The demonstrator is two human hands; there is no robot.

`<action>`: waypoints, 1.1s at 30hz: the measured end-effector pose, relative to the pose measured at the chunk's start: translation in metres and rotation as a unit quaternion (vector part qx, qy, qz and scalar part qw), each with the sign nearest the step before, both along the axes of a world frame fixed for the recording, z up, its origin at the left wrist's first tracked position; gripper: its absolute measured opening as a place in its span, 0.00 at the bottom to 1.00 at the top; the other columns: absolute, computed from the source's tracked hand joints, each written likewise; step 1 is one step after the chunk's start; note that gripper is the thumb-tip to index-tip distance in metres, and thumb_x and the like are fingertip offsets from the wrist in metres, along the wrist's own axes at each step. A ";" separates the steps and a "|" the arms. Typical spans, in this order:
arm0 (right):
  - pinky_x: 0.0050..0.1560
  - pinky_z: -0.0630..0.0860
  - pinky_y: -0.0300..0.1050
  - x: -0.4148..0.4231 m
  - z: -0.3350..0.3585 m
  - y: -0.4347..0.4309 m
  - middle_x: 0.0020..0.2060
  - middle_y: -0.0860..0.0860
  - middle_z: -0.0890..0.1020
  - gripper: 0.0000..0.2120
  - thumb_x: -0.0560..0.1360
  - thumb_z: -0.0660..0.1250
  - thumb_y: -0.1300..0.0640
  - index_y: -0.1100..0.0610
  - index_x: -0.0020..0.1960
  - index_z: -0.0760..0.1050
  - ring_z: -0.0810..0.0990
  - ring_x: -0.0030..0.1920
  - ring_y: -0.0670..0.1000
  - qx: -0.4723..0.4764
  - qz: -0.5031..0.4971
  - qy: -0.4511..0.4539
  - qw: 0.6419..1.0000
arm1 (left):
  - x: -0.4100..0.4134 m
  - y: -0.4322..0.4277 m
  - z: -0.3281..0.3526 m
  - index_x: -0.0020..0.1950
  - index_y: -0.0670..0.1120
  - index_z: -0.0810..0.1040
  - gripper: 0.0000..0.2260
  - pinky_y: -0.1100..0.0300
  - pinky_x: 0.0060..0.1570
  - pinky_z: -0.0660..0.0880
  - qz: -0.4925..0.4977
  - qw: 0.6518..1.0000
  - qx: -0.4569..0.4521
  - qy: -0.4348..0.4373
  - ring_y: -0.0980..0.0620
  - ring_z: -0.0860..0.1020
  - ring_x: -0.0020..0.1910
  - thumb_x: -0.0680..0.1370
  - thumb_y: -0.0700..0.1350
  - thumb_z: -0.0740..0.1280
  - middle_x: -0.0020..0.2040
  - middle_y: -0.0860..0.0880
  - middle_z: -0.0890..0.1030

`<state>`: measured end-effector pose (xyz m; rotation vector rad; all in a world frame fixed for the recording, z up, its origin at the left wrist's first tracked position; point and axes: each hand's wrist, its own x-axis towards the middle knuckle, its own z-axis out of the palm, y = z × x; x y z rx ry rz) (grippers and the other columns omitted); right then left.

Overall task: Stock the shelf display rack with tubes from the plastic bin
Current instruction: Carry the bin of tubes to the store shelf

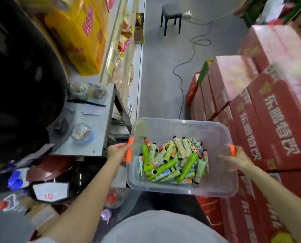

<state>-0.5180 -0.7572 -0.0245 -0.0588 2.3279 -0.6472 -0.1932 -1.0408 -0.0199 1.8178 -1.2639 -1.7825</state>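
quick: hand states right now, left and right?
Left hand: grips the plastic bin at its left orange clip.
Right hand: holds the bin's other end at the right orange clip; blurred.

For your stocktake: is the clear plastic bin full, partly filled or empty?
Partly filled: a low heap of tubes lies well below the plastic bin rim.

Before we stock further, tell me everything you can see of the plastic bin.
The plastic bin is a clear, lidless rectangular tub with rounded corners and an orange clip at each short side. The left hand and right hand hold it by those sides, above the floor. Green and patterned tubes lie heaped loosely inside.
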 end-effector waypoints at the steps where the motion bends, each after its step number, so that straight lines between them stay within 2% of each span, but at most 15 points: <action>1: 0.42 0.81 0.58 -0.010 0.003 -0.013 0.42 0.57 0.79 0.34 0.62 0.80 0.54 0.54 0.60 0.63 0.81 0.40 0.59 -0.007 -0.009 0.003 1.000 | -0.013 -0.014 -0.001 0.56 0.38 0.79 0.14 0.57 0.38 0.79 -0.002 1.000 0.004 0.006 0.46 0.81 0.39 0.73 0.42 0.73 0.47 0.39 0.82; 3: 0.40 0.81 0.60 -0.031 0.009 -0.039 0.40 0.56 0.79 0.31 0.64 0.79 0.55 0.51 0.58 0.64 0.82 0.39 0.61 -0.021 -0.016 0.002 1.000 | -0.041 -0.042 0.002 0.57 0.37 0.79 0.15 0.58 0.34 0.79 -0.021 1.000 0.004 0.013 0.46 0.79 0.38 0.74 0.41 0.72 0.49 0.39 0.82; 5: 0.35 0.81 0.56 -0.063 0.005 -0.065 0.42 0.55 0.78 0.29 0.64 0.78 0.52 0.47 0.57 0.65 0.81 0.40 0.60 -0.018 -0.002 0.008 1.000 | -0.071 -0.072 0.000 0.58 0.38 0.78 0.14 0.60 0.26 0.77 -0.024 1.000 -0.002 0.009 0.49 0.79 0.36 0.74 0.41 0.72 0.49 0.40 0.82; 8: 0.25 0.77 0.46 -0.100 0.000 -0.103 0.43 0.55 0.79 0.28 0.64 0.78 0.52 0.51 0.59 0.70 0.81 0.39 0.58 -0.041 -0.021 0.015 0.999 | -0.114 -0.110 -0.004 0.61 0.37 0.77 0.17 0.58 0.32 0.79 -0.016 1.000 0.022 0.011 0.46 0.81 0.42 0.74 0.41 0.72 0.53 0.39 0.82; 9: 0.22 0.76 0.43 -0.117 -0.001 -0.121 0.41 0.55 0.78 0.26 0.65 0.77 0.54 0.53 0.59 0.71 0.80 0.37 0.56 -0.055 -0.038 0.017 0.998 | -0.133 -0.126 -0.007 0.60 0.37 0.77 0.16 0.58 0.31 0.79 -0.012 0.999 0.031 0.012 0.47 0.82 0.40 0.74 0.41 0.72 0.51 0.39 0.82; 11: 0.22 0.73 0.40 -0.155 -0.006 -0.159 0.39 0.53 0.77 0.22 0.67 0.76 0.58 0.55 0.58 0.72 0.77 0.35 0.54 -0.075 -0.069 0.022 0.995 | -0.174 -0.157 -0.012 0.57 0.38 0.77 0.13 0.62 0.24 0.76 -0.011 0.999 0.044 0.011 0.51 0.80 0.32 0.74 0.40 0.71 0.42 0.42 0.81; 15: 0.22 0.70 0.38 -0.239 -0.015 -0.232 0.40 0.57 0.79 0.21 0.67 0.76 0.58 0.57 0.57 0.74 0.76 0.33 0.54 -0.102 -0.074 0.006 0.992 | -0.257 -0.223 -0.018 0.60 0.36 0.78 0.17 0.61 0.32 0.75 0.007 0.999 0.049 -0.008 0.51 0.77 0.35 0.73 0.39 0.73 0.43 0.44 0.81; 18: 0.29 0.72 0.39 -0.299 -0.010 -0.281 0.48 0.57 0.79 0.27 0.67 0.76 0.59 0.56 0.62 0.71 0.77 0.40 0.54 -0.120 -0.063 -0.015 0.991 | -0.314 -0.273 -0.014 0.62 0.39 0.77 0.17 0.66 0.23 0.72 -0.014 0.999 0.037 0.000 0.51 0.76 0.36 0.74 0.39 0.71 0.51 0.43 0.80; 21: 0.30 0.74 0.37 -0.362 0.005 -0.340 0.50 0.55 0.75 0.29 0.68 0.75 0.62 0.57 0.66 0.68 0.75 0.44 0.53 -0.145 -0.031 -0.001 0.989 | -0.370 -0.326 -0.008 0.65 0.41 0.75 0.18 0.65 0.26 0.74 -0.017 1.000 0.008 0.018 0.52 0.78 0.40 0.75 0.40 0.70 0.62 0.44 0.77; 24: 0.48 0.73 0.44 -0.418 0.019 -0.402 0.55 0.52 0.73 0.32 0.68 0.75 0.63 0.58 0.68 0.66 0.73 0.53 0.52 -0.159 -0.002 0.026 0.987 | -0.422 -0.369 0.000 0.64 0.38 0.75 0.17 0.63 0.32 0.72 0.012 1.000 -0.019 0.003 0.52 0.75 0.37 0.76 0.38 0.69 0.52 0.43 0.78; 25: 0.50 0.72 0.45 -0.435 0.024 -0.423 0.56 0.51 0.73 0.33 0.67 0.75 0.63 0.57 0.68 0.66 0.73 0.53 0.52 -0.162 0.002 0.033 0.986 | -0.440 -0.387 0.001 0.63 0.37 0.76 0.16 0.63 0.33 0.72 0.026 1.000 -0.013 0.005 0.52 0.76 0.36 0.76 0.38 0.69 0.48 0.42 0.78; 27: 0.51 0.72 0.46 -0.471 0.027 -0.463 0.53 0.51 0.76 0.31 0.66 0.76 0.60 0.56 0.66 0.68 0.75 0.51 0.52 -0.164 0.008 0.038 0.986 | -0.473 -0.426 0.003 0.58 0.39 0.78 0.12 0.65 0.28 0.73 0.045 0.999 -0.009 0.011 0.57 0.76 0.28 0.75 0.39 0.70 0.39 0.43 0.78; 28: 0.51 0.73 0.47 -0.489 0.027 -0.482 0.52 0.51 0.76 0.30 0.66 0.77 0.59 0.56 0.65 0.69 0.76 0.51 0.53 -0.162 0.012 0.041 0.986 | -0.489 -0.445 0.000 0.57 0.39 0.78 0.12 0.65 0.28 0.73 0.048 0.999 -0.018 0.007 0.57 0.76 0.27 0.75 0.39 0.70 0.39 0.43 0.78; 30: 0.53 0.77 0.53 -0.526 0.022 -0.520 0.51 0.51 0.78 0.30 0.64 0.78 0.55 0.54 0.63 0.71 0.78 0.51 0.55 -0.150 0.017 0.046 0.988 | -0.524 -0.487 -0.005 0.58 0.38 0.79 0.15 0.61 0.38 0.75 0.050 0.998 -0.023 0.009 0.52 0.77 0.36 0.73 0.40 0.72 0.46 0.41 0.80; 33: 0.54 0.78 0.58 -0.577 0.015 -0.580 0.54 0.54 0.80 0.31 0.63 0.78 0.54 0.54 0.63 0.72 0.79 0.52 0.57 -0.142 0.011 0.050 0.989 | -0.587 -0.557 -0.006 0.61 0.39 0.77 0.16 0.60 0.36 0.74 0.042 0.998 -0.040 0.018 0.49 0.76 0.40 0.74 0.38 0.71 0.50 0.41 0.80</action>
